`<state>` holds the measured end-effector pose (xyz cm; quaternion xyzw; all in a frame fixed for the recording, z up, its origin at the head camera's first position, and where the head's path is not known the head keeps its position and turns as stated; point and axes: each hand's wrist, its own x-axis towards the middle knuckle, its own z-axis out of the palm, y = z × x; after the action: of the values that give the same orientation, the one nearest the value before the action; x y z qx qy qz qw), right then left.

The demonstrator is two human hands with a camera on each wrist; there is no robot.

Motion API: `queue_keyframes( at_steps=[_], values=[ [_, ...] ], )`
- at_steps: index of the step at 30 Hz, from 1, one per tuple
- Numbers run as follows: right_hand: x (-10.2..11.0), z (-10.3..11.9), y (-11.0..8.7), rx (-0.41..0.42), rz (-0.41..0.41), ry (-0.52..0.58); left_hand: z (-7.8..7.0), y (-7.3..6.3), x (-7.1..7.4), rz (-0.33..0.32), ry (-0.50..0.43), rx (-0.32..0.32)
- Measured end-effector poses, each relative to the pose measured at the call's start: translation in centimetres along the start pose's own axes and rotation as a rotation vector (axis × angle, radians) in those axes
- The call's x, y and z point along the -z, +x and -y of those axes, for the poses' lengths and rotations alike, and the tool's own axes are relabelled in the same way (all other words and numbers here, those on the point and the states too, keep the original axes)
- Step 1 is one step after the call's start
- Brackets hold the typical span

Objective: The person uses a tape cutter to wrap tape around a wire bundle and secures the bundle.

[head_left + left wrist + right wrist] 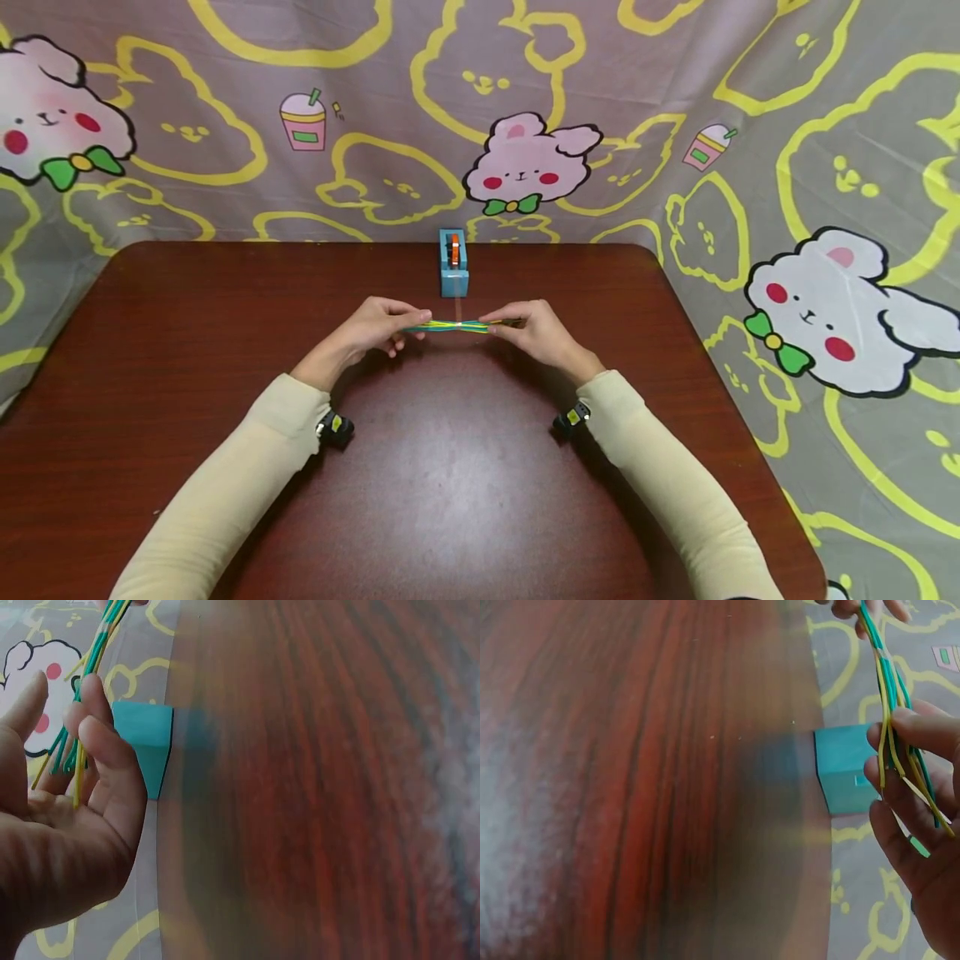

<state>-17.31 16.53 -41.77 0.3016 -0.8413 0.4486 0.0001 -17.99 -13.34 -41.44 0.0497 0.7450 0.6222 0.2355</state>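
A thin bundle of green and yellow wires (442,326) is held level above the table between both hands. My left hand (372,323) grips its left end; in the left wrist view loose wire ends (78,776) hang over the palm. At the other end, my right hand (538,332) pinches the bundle between thumb and fingers, and splayed ends (919,780) cross that palm. A translucent strip of tape (458,305) runs from a blue tape dispenser (453,284) to the middle of the bundle, where a pale band shows.
The dispenser stands at the far edge of the dark red-brown table (450,500), with an orange roll core (454,248) in it. A patterned cloth (390,108) hangs behind the table and along its right side.
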Motion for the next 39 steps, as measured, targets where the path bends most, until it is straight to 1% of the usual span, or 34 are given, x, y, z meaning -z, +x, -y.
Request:
queue_keyframes(
  at_steps=[5,9,14,18,23,29,31,34,35,37,39],
  values=[
    [-0.14,0.26,-0.13,0.111,-0.018,-0.129,-0.14,-0.02,-0.42,-0.024,0.021,0.007],
    [-0.24,0.40,-0.13,0.200,-0.028,-0.246,-0.04,0.07,-0.43,-0.031,0.036,0.001],
    [-0.30,0.27,-0.14,0.267,-0.034,-0.368,0.12,0.07,-0.41,-0.034,0.056,-0.004],
    [-0.28,0.22,-0.15,0.295,-0.046,-0.408,0.16,0.06,-0.44,-0.033,0.079,-0.026],
    [-0.29,0.36,-0.13,0.298,-0.052,-0.440,0.24,0.20,-0.56,-0.058,0.091,-0.059],
    [-0.34,0.40,0.03,0.299,-0.079,-0.439,0.38,0.24,-0.60,-0.080,0.092,-0.085],
    [-0.37,0.29,0.09,0.287,-0.090,-0.415,0.41,0.20,-0.59,-0.085,0.090,-0.093],
    [-0.41,0.15,0.08,0.215,-0.116,-0.335,0.45,0.14,-0.59,-0.092,0.080,-0.112],
    [-0.46,0.10,0.08,0.176,-0.131,-0.295,0.48,0.14,-0.58,-0.095,0.074,-0.119],
    [-0.63,0.00,0.01,0.072,-0.170,-0.187,0.56,0.17,-0.57,-0.102,0.062,-0.132],
    [-0.87,-0.09,0.07,-0.041,-0.226,-0.055,0.67,0.21,-0.56,-0.110,0.050,-0.142]
  ],
)
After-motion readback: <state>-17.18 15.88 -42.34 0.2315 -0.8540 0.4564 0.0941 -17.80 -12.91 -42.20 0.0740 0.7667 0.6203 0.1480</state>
